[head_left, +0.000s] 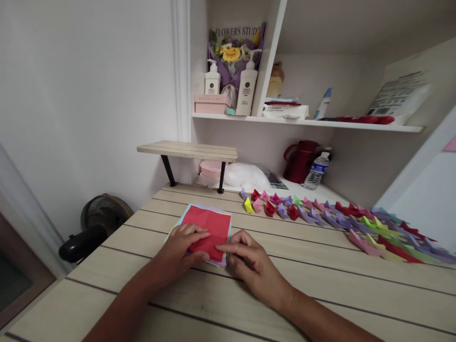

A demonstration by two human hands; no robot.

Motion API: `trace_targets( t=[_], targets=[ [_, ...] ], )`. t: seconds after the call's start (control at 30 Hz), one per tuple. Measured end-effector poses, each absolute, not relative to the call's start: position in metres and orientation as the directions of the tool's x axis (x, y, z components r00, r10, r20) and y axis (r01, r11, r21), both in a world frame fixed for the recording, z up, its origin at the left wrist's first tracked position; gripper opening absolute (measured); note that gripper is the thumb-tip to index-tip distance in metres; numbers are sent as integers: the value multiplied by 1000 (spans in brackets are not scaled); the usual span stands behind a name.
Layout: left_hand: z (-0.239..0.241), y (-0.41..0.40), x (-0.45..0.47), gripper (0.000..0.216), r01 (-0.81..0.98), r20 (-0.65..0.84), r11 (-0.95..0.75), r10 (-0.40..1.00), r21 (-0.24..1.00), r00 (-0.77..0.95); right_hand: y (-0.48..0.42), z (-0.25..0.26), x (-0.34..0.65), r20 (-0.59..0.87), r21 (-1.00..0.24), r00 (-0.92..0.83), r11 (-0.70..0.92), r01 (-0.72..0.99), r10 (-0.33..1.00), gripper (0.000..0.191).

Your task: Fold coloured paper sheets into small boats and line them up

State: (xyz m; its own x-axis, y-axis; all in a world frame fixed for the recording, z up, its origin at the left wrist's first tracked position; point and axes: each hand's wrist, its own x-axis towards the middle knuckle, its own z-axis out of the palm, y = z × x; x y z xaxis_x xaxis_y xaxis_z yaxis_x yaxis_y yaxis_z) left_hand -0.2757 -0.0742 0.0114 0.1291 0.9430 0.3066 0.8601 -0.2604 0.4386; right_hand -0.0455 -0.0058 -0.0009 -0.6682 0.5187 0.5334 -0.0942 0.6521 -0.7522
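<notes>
A stack of square coloured paper [230, 221] lies on the slatted wooden table, with a red sheet [210, 221] on top. Light blue, yellow and purple edges show beneath the red. My left hand [187, 242] rests on the left side of the red sheet, fingers stretched and apart. From the right, my right hand [252, 263] touches the sheet's lower right part with its index fingertip. Its thumb is by the stack's right edge, apart from the index finger, and the other fingers are bent. No sheet is visibly pinched in either hand.
Rows of folded paper boats [335, 216] in several colours spread over the table's right side. A small raised wooden shelf [188, 149] stands at the back left. Behind are a dark red jug [301, 161] and a water bottle [317, 171]. A black fan [103, 218] stands left of the table.
</notes>
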Motion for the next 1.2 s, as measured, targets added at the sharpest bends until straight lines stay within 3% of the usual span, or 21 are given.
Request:
trace_targets(
  t=[0.23, 1.2],
  targets=[
    [13, -74, -274, 49, 864, 304, -249, 945, 437, 119, -6, 2, -40, 555, -739, -608, 672, -47, 568, 26],
    [15, -77, -273, 53, 860, 327, -278, 935, 427, 140, -3, -3, -45, 535, -747, -673, 658, -95, 511, 35]
  ],
)
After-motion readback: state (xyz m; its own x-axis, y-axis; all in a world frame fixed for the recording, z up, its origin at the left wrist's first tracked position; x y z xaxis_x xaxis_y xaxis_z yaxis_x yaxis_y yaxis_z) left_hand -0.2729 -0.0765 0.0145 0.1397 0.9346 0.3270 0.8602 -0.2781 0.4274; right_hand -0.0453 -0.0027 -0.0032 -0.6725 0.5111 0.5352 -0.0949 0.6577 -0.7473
